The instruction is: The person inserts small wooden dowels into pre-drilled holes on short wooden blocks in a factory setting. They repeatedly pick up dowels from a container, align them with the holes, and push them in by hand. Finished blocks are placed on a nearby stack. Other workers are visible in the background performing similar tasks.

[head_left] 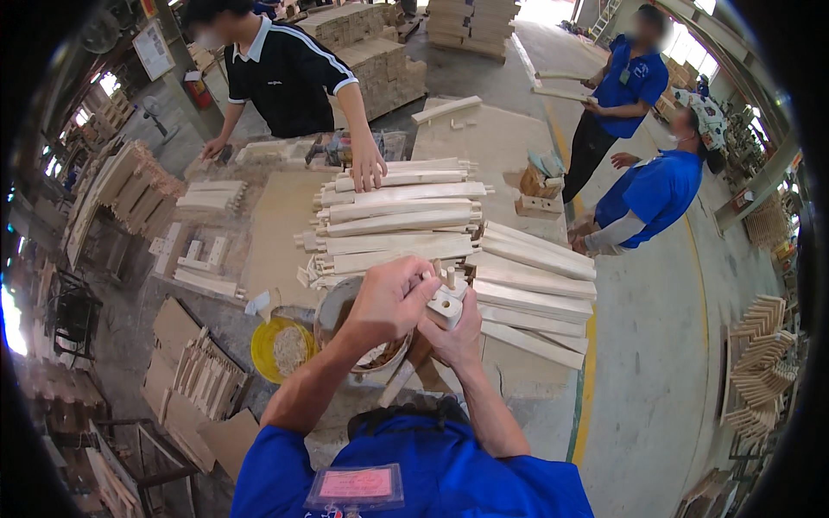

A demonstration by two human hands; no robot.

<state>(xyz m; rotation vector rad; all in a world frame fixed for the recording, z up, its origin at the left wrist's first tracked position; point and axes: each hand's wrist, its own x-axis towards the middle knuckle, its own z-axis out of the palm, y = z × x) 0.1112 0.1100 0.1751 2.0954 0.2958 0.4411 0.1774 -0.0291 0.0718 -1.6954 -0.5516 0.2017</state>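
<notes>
My right hand [458, 335] grips a pale wooden piece [446, 312] with a rounded end and a round hole in its face. Just left of it, my left hand [390, 295] is closed in a pinch at the far end of that piece. Small peg-like wooden bits [450, 278] show by its fingertips; what exactly the pinch holds is too small to make out. Beyond both hands lies a stack of pale wooden slats [397, 211] with narrowed ends. More flat slats [535, 274] are fanned out to the right.
Below my left forearm stand a round bucket [332, 312] and a yellow tub [283, 350] of small wooden pieces. Across the table a person in black [281, 86] rests a hand on the slats. Two people in blue [652, 194] stand at the right. Cardboard [181, 341] lies at lower left.
</notes>
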